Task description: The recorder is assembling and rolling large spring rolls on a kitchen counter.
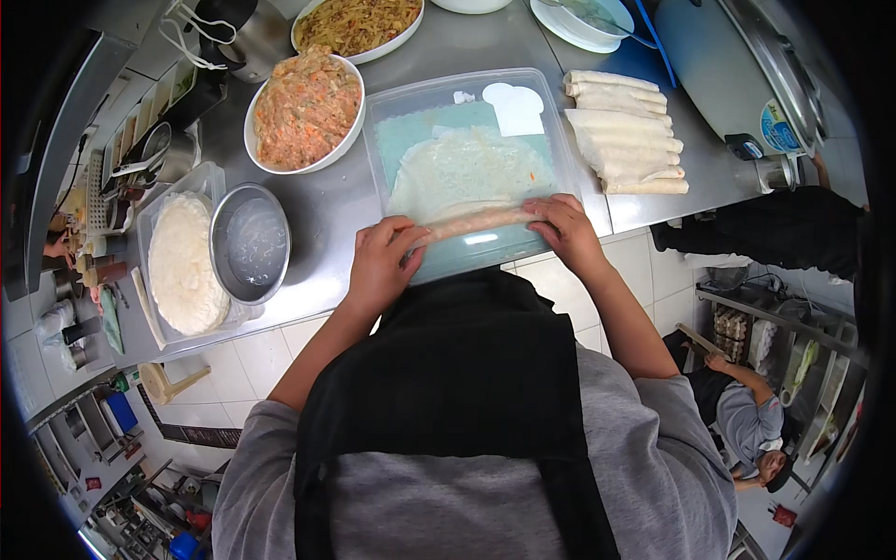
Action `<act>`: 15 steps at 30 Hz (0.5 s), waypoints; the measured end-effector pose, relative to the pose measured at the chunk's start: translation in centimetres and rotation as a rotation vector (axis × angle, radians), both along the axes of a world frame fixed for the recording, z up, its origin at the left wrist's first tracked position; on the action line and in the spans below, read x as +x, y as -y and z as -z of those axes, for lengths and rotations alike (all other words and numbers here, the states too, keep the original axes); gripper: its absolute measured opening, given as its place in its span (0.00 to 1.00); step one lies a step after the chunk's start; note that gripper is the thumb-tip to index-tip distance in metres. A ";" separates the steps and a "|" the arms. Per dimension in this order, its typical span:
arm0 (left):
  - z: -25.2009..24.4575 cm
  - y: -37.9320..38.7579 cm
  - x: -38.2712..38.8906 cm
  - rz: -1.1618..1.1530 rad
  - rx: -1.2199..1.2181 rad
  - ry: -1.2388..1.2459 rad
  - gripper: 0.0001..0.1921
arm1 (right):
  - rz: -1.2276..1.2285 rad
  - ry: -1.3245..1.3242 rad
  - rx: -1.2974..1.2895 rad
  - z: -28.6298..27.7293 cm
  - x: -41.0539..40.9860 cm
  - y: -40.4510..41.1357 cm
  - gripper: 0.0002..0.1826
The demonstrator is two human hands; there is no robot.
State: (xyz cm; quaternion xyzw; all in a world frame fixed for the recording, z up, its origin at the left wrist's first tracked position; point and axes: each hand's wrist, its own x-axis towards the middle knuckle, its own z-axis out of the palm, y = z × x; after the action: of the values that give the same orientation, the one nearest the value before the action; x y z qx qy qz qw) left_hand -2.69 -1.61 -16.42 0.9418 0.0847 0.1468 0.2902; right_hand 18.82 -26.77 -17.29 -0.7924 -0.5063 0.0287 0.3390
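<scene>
A thin translucent wrapper sheet [462, 168] lies on a plastic lid [420, 269] in front of me. Its near edge is folded over a long roll of filling [483, 223]. My left hand [392, 255] grips the roll's left end between thumb and fingers, and my right hand [563, 227] grips its right end. To the left stand a white bowl heaped with raw minced filling [304, 115], a metal bowl of cloudy liquid [250, 234] and a container with a stack of round wrappers [185, 266]. Finished-looking rolls [626, 140] lie side by side on the steel table at the right.
A bowl of cooked shredded food [360, 24] sits at the back, near a metal pitcher [262, 49]. White dishes [588, 21] and a large metal pot [728, 77] stand at the back right. One person in black stands beyond the table's right side; another person [749, 413] is farther off.
</scene>
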 end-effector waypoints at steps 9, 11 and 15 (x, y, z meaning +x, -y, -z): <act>-0.3 -0.5 -0.6 0.051 0.184 -0.035 0.19 | 0.231 0.116 -0.202 0.3 -0.6 1.5 0.16; -0.7 -0.3 -0.7 0.045 0.211 -0.058 0.19 | 0.255 0.102 -0.191 0.5 -0.9 1.5 0.15; -0.9 -0.1 -0.5 0.061 0.198 -0.022 0.20 | 0.237 0.226 0.002 0.4 -0.9 0.8 0.13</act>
State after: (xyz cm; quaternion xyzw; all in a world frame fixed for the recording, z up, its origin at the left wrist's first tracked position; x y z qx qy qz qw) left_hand -3.19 -1.54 -15.53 0.9696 0.0441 0.1351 0.1991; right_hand 17.89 -27.53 -17.74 -0.8444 -0.4442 -0.1016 0.2816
